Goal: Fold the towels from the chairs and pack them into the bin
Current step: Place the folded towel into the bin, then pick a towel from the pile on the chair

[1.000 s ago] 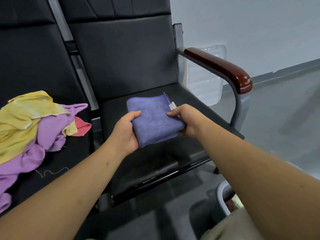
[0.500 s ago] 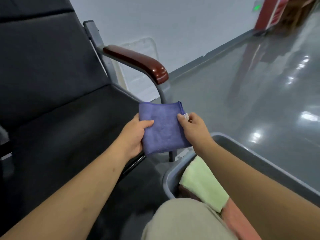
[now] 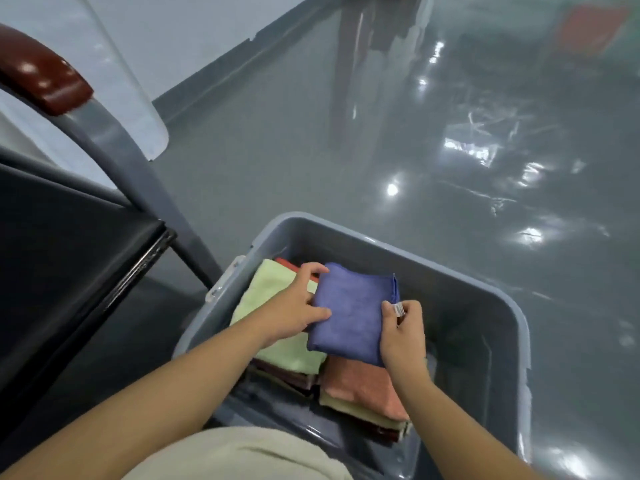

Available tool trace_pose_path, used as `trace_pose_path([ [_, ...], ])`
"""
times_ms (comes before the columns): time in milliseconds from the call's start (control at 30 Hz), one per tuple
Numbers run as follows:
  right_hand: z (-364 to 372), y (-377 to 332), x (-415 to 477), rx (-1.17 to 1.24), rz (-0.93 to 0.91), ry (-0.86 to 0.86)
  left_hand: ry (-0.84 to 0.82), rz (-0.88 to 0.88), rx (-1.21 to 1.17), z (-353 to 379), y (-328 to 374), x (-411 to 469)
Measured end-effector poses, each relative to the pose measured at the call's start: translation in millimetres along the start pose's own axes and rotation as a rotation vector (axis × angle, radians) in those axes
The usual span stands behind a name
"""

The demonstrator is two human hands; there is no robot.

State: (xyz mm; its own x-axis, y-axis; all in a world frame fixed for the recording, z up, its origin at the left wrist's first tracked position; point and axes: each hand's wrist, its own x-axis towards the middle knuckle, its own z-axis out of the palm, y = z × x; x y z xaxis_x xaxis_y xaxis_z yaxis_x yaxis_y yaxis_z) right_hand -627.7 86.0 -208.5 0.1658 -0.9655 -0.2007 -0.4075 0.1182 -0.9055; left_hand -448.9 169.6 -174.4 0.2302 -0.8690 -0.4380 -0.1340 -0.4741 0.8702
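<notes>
A folded blue towel (image 3: 351,311) is held over the inside of the grey bin (image 3: 512,317). My left hand (image 3: 294,308) grips its left edge and my right hand (image 3: 403,332) grips its right edge near the white tag. Below it in the bin lie two stacks of folded towels: a light green towel (image 3: 266,292) tops the left stack, a salmon towel (image 3: 360,386) tops the stack nearer me. The blue towel overlaps both stacks; whether it rests on them I cannot tell.
The black chair seat (image 3: 69,258) with its grey frame and brown armrest (image 3: 45,74) stands to the left of the bin. The right half of the bin floor is bare. Glossy grey floor (image 3: 450,150) stretches beyond. My knee (image 3: 239,455) is at the bottom edge.
Both hands carried the blue towel from above the chair seat rightward and down into the bin. The view has swung right, so the loose towels on the other chair are out of sight.
</notes>
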Motion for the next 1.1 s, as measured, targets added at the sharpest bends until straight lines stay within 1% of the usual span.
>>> trace_pose_path([
  [67,-10,25,2,-0.028,0.061,0.031,-0.054,0.055,0.152,17,-12,11],
  [133,-17,50,4,-0.047,0.124,0.055,-0.071,0.087,0.276,36,-26,23],
  [267,-18,74,8,-0.05,0.195,0.053,-0.105,0.017,0.421,63,-44,32],
  [367,-10,85,9,-0.128,0.267,-0.036,-0.201,-0.085,0.517,69,-46,35],
  [433,-8,90,8,-0.192,0.326,-0.088,-0.227,-0.139,0.495,66,-45,33],
  [500,-10,90,5,-0.282,0.348,-0.108,-0.19,-0.162,0.425,57,-45,29],
  [533,-11,87,3,-0.36,0.334,-0.088,-0.16,-0.173,0.354,50,-42,26],
  [600,-14,74,2,-0.508,0.262,-0.017,-0.121,-0.208,0.131,34,-32,18],
  [633,-15,67,4,-0.54,0.212,0.01,-0.122,-0.221,0.036,26,-25,14],
  [667,-16,52,4,-0.533,0.156,0.011,-0.103,-0.216,-0.004,16,-16,9],
  [800,-3,-28,6,-0.394,-0.031,-0.131,0.064,-0.136,0.047,-28,25,-26],
  [900,29,-91,0,-0.346,-0.185,-0.233,0.229,-0.108,0.074,-70,48,-65],
  [1000,73,-156,-28,-0.341,-0.321,-0.405,0.426,-0.08,0.041,-117,54,-121],
  [1100,121,-214,-77,-0.38,-0.451,-0.553,0.663,-0.065,-0.027,-158,37,-193],
])
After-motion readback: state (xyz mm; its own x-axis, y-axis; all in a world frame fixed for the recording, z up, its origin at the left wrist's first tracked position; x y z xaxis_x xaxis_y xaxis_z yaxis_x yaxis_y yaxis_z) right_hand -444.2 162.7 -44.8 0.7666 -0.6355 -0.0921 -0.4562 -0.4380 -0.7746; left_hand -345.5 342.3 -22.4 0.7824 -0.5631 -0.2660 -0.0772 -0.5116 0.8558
